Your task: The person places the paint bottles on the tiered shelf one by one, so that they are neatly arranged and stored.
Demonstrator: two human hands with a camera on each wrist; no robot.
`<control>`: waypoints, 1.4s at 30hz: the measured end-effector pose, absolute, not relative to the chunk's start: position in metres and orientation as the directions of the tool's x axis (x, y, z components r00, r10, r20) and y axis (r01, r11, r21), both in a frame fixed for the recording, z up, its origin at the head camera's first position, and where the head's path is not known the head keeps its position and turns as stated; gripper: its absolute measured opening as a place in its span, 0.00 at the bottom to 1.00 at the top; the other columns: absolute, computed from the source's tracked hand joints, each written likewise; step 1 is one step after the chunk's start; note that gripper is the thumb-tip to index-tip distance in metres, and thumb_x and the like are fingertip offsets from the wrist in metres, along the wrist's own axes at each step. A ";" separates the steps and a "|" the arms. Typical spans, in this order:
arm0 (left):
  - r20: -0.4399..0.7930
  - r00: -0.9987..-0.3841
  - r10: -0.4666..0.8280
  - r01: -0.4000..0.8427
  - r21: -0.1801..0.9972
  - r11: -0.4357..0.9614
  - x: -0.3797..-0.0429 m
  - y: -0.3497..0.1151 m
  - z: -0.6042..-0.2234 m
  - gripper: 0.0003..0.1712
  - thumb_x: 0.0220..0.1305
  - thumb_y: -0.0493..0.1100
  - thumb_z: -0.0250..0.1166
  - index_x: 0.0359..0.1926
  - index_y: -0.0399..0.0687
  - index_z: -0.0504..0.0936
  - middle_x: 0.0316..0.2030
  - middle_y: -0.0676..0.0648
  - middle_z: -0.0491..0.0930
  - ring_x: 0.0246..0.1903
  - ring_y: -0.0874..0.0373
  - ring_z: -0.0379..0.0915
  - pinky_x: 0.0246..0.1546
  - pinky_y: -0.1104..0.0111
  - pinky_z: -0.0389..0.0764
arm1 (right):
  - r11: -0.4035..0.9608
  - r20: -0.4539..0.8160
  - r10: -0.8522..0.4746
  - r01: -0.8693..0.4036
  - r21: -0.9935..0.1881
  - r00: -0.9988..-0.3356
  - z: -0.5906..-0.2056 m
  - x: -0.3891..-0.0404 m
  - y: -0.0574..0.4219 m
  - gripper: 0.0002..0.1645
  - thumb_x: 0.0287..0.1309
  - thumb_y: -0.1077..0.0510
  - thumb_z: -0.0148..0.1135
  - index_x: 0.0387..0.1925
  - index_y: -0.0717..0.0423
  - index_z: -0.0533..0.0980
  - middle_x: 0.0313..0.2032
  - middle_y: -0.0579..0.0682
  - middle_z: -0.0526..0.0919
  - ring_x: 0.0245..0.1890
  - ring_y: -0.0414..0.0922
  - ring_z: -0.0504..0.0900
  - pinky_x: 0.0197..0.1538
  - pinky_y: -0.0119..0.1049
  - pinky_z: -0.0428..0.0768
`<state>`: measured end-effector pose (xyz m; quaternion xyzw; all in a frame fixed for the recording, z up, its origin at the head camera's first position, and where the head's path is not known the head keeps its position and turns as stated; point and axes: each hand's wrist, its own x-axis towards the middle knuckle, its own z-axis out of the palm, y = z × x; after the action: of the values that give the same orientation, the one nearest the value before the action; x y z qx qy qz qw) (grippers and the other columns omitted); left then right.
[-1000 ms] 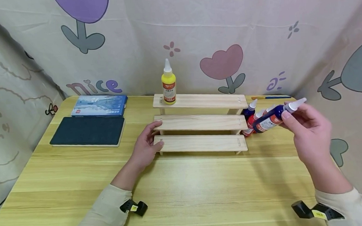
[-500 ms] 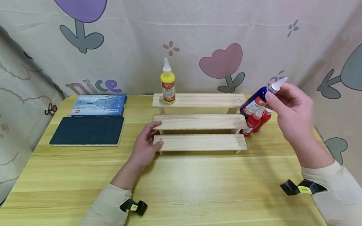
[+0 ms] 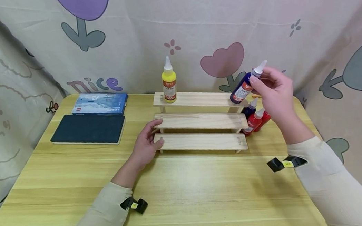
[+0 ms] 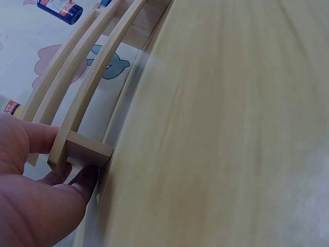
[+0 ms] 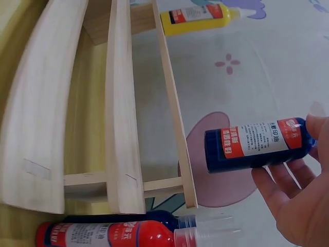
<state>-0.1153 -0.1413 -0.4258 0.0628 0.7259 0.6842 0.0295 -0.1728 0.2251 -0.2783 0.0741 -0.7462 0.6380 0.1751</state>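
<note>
A three-step wooden display rack [image 3: 200,121] stands mid-table. My left hand [image 3: 144,144] grips its left end, thumb on the lowest step; in the left wrist view, the fingers wrap round the step's end [image 4: 77,105]. My right hand [image 3: 276,95] pinches a dark blue paint-type squeeze bottle [image 3: 241,88] near its neck, the white nozzle slanting up to the right. The bottle's base is close over the right end of the top step, and the right wrist view shows its label [image 5: 262,139]. A yellow bottle [image 3: 169,86] stands upright on the top step's left end.
Beside the rack's right end are red bottles [image 3: 252,123] and another dark blue bottle [image 3: 249,111]. A dark-covered book [image 3: 88,129] and a blue flat box [image 3: 99,104] lie at the left. A patterned cloth [image 3: 132,36] hangs behind the table.
My right hand has carried the blue bottle leftward and up, from beside the rack to over the top step's right end. The left hand keeps its grip on the rack.
</note>
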 end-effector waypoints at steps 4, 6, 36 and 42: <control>0.044 -0.990 0.136 0.052 0.997 0.054 -0.116 -0.141 -0.425 0.38 0.63 0.20 0.59 0.69 0.52 0.69 0.70 0.51 0.63 0.65 0.50 0.61 0.70 0.58 0.55 | 0.280 0.330 0.082 -0.296 -0.913 -0.940 -0.278 -0.184 0.223 0.18 0.64 0.59 0.67 0.54 0.55 0.82 0.48 0.54 0.80 0.45 0.47 0.81 0.43 0.29 0.82; 0.040 -0.990 0.137 0.048 0.997 0.054 -0.116 -0.141 -0.425 0.37 0.63 0.20 0.59 0.69 0.52 0.69 0.70 0.51 0.63 0.65 0.50 0.61 0.70 0.58 0.55 | 0.318 0.317 0.065 -0.282 -0.905 -0.946 -0.277 -0.188 0.223 0.18 0.65 0.57 0.66 0.56 0.54 0.81 0.49 0.53 0.80 0.47 0.47 0.80 0.44 0.29 0.82; 0.032 -0.990 0.135 0.041 0.997 0.065 -0.114 -0.140 -0.428 0.38 0.62 0.20 0.60 0.69 0.53 0.69 0.70 0.52 0.63 0.66 0.49 0.60 0.70 0.57 0.54 | 0.468 0.319 -0.034 -0.297 -0.832 -0.947 -0.282 -0.185 0.236 0.25 0.68 0.51 0.62 0.65 0.48 0.75 0.55 0.51 0.80 0.54 0.43 0.78 0.53 0.30 0.76; 0.029 -0.991 0.128 0.039 0.996 0.075 -0.115 -0.140 -0.425 0.38 0.63 0.21 0.60 0.69 0.54 0.69 0.70 0.52 0.63 0.66 0.50 0.60 0.70 0.57 0.54 | 0.461 0.351 0.000 -0.311 -0.831 -0.936 -0.282 -0.165 0.247 0.24 0.68 0.55 0.62 0.64 0.49 0.76 0.56 0.51 0.81 0.53 0.42 0.79 0.53 0.26 0.76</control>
<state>-0.1145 -0.1405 -0.4254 0.0568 0.7326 0.6775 0.0330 -0.1652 0.2465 -0.2818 0.0926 -0.8410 0.5108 0.1524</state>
